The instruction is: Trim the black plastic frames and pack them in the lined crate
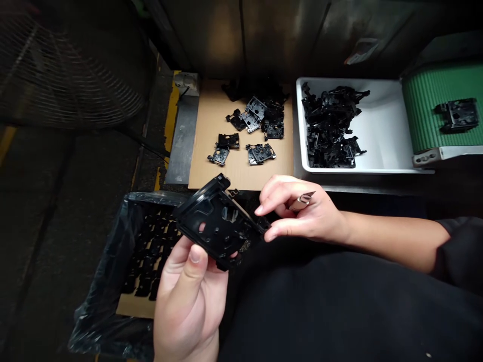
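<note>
A black molded plastic part, flat with holes and a raised rim, is tilted up in front of me. My left hand grips it from below, thumb on the near edge and fingers behind it. Curled fingers of my right hand hold a small pointed metal blade, whose tip sticks out past the back of the fingers; its other end is hidden. The thumb and forefinger of that hand are at the part's right corner, seemingly touching it.
Similar black parts lie on a cardboard sheet and heap in a white tray. One more rides on a green conveyor belt. A plastic-lined bin at lower left holds rows of parts. A large fan stands at upper left.
</note>
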The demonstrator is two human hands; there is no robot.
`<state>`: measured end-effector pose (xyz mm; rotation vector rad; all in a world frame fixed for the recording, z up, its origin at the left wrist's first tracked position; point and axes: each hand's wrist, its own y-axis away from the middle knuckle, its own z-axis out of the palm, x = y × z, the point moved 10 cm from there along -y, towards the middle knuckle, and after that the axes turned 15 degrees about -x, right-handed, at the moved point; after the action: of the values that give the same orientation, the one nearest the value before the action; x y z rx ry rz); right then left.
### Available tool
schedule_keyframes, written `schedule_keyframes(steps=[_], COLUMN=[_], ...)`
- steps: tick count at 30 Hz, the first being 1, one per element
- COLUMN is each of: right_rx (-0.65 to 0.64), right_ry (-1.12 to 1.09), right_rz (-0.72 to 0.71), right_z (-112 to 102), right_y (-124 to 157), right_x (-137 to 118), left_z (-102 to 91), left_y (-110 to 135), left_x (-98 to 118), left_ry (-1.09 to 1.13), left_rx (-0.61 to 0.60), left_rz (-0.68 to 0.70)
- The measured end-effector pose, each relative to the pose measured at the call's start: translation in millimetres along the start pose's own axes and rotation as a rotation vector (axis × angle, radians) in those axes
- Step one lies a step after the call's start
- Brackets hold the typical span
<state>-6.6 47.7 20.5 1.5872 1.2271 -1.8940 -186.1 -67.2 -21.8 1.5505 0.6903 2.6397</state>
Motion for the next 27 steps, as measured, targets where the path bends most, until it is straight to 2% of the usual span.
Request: schedule_keyframes(steps=[6,10,14,17,19,21,24,27], right_rx=[-0.077,-0.201,-0.413,-0.715,-0.922,-1.048,-1.092,-1.113], right_ry=[-0.02,0.065,0.175,0.234,0.3,0.355,0.33,0.319], right_rz=[0.026,0.026,-0.002,0.085,0.166,0.239,0.334,0.436], right_z=[32,65,119,180,217,240,252,253], right_y=[-13,-25,-37,-37,-30,-24,-21,-17], right_x=[7,14,30,59,79,94,109,124], left_z=[-28.9,-59.4,-92.2,-124.9,-160.7,-213.7,-318.1,-419.9], left_y=[19,29,45,59,67,76,102,137], left_x=[-1,-19,-46,-77,-104,-128,-153,-163], left_ry=[0.103,0.207,0.18,0.101,0.04,-0.067,-0.303,-0.584], left_rx=[0.044,0.08,0.103,0.159,0.241,0.367,0.606,0.758], left_rz=[0.035,0.004,-0.01,-0.013,-0.041,-0.089,-0.217,-0.408])
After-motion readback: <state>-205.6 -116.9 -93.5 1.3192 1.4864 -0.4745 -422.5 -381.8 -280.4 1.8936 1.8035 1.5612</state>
